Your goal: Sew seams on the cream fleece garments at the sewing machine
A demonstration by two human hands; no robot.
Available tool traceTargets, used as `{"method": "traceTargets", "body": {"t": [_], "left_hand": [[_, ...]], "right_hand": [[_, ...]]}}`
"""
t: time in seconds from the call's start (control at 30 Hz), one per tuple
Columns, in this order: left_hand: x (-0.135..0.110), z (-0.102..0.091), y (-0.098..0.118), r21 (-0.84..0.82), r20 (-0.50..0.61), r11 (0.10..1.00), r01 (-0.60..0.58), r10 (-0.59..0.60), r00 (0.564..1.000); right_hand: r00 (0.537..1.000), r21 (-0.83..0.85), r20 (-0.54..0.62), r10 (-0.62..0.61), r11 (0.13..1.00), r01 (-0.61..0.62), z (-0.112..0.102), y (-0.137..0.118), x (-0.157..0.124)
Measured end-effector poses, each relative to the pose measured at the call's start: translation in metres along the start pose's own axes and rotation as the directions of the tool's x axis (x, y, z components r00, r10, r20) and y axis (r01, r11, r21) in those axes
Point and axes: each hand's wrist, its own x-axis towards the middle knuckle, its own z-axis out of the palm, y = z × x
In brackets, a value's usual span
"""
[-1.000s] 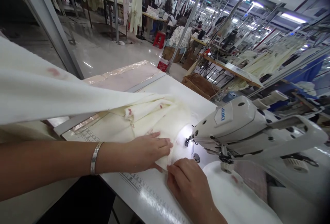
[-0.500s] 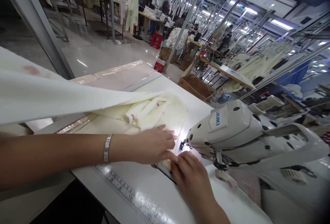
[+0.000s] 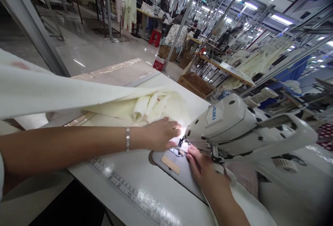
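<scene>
Since a second ago your hands have slid forward and the cream fabric (image 3: 156,106) has fed in under the needle (image 3: 182,143) of the white Juki sewing machine (image 3: 234,122). Your left hand (image 3: 161,134) lies flat on the cloth, fingers (image 3: 173,125) spread and unclenched. Your right hand (image 3: 205,170) presses its fingertips (image 3: 189,148) onto the fabric edge at the presser foot, gripping nothing. Most of the cloth is bunched on the bench (image 3: 145,198), beyond the printed ruler (image 3: 122,189); a bracelet (image 3: 127,138) circles your left wrist.
</scene>
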Motion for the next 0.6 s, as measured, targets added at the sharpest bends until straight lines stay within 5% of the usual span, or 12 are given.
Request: {"method": "traceTargets", "body": {"t": [0.17,0.33,0.6], "left_hand": [[-0.015,-0.008,0.022,-0.028,0.061,0.999,-0.035,0.037,0.997],[-0.019,-0.006,0.021,-0.026,0.077,0.999,-0.039,0.041,0.996],[-0.003,-0.001,0.004,-0.036,0.031,0.998,-0.055,0.056,0.998]], "right_hand": [[0.986,0.209,0.097,-0.134,0.972,0.112,-0.026,-0.024,0.005],[0.986,0.351,0.094,-0.139,0.931,0.098,-0.017,-0.036,0.016],[0.994,0.418,0.091,0.065,0.903,-0.097,-0.001,-0.028,0.014]]}}
